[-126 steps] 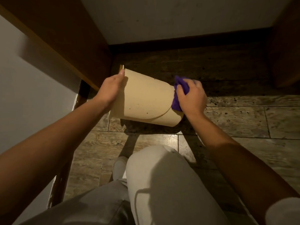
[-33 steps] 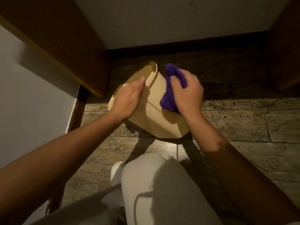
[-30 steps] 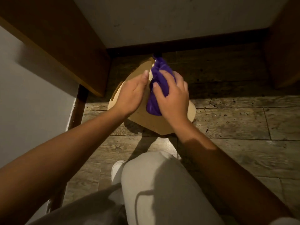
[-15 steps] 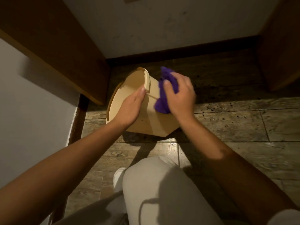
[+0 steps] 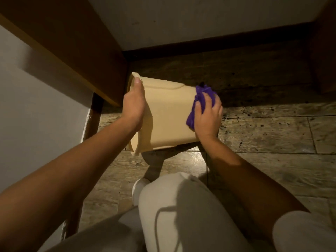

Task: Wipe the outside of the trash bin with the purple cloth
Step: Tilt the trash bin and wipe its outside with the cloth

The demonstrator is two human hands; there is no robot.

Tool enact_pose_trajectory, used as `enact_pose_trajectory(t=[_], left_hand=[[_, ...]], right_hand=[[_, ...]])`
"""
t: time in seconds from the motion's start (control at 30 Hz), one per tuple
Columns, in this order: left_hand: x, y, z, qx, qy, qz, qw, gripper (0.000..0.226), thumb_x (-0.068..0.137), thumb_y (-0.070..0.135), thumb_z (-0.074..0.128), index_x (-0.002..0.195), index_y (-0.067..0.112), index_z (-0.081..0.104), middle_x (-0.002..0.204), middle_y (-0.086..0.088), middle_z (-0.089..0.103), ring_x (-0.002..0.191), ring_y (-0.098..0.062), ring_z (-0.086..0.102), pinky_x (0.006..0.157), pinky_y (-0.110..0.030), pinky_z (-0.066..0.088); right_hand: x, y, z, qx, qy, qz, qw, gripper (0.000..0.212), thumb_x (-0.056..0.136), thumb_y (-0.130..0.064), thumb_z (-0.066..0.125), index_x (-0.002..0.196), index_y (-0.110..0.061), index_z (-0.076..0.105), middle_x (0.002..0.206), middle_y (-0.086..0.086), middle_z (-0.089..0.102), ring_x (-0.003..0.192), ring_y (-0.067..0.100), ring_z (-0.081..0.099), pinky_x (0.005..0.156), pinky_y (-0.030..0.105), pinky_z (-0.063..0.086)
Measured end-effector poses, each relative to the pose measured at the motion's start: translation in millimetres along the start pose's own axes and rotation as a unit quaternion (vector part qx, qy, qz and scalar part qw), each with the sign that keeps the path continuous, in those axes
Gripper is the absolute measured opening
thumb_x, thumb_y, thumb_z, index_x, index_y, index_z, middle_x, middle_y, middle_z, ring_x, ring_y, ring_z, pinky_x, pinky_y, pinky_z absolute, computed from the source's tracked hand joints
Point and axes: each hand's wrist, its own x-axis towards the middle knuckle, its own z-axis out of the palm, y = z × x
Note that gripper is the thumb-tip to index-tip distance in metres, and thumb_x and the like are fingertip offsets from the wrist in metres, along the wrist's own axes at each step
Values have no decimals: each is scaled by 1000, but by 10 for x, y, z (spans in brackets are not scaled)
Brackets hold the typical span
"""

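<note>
nearest the camera are two bent legs in pale, soft trousers point(image 5: 181, 215) and the toe of one white shoe point(image 5: 139, 186) on the floor. no brand, label or writing can be read on anything here. two bare forearms reach forward from the lower corners, and a pale sleeve point(image 5: 305, 231) shows at the lower right edge.

one trash bin point(image 5: 169, 115) lies tipped on its side above the wood-grain floor point(image 5: 263, 133), its rim end to the left and its narrower base end to the right. it is beige, smooth and matt, a tapered tub with a curved raised panel line along its upper side. whether it touches the floor i cannot tell.

the left hand point(image 5: 133, 104) clasps the rim end, palm against the outer wall, thumb up along the rim edge. the right hand point(image 5: 208, 115) is closed around one purple cloth point(image 5: 201, 99), a crumpled soft wad, and presses it against the bin's outside near the base end.

the floor planks are speckled with dark spots. to the left stands a brown wooden panel point(image 5: 72, 42) beside a pale wall point(image 5: 32, 106). beyond the bin runs a dark baseboard point(image 5: 218, 44) under a light back wall point(image 5: 200, 15).
</note>
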Motion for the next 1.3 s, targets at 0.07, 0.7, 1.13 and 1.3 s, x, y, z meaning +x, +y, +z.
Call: enact_pose_trajectory(t=[0.07,0.7,1.13,1.3], left_hand=[[28,-5,-30,-1,0,-7,1000,70,100,69,35,142,17,57,130,-8,68,120,-29,63,113,-54,44],[-90,-295,-159,-94,-141,-54,984,60,105,61,32,155,29,43,138,-9,66,119,-28,68,95,-50,57],[10,-253,-333,-18,-238,-42,970,46,108,51,38,150,33,44,140,-6,64,125,-29,64,100,-52,53],[-69,-319,-220,-88,-194,-88,973,51,106,56,39,135,20,61,126,-9,77,116,-25,73,92,-43,57]], right_hand=[[104,89,-28,7,-17,48,999,48,105,-49,38,146,-26,46,151,15,44,128,36,51,94,48,52],[-228,-265,44,-19,-63,-63,996,47,99,-47,42,145,-36,51,160,7,41,144,34,39,114,58,35],[-4,-271,-423,112,0,-27,993,42,99,-40,52,138,-27,59,143,7,55,119,26,58,97,38,48],[-495,-835,-176,16,-85,-243,966,44,97,-46,51,138,-33,57,148,5,50,124,27,49,94,38,41]])
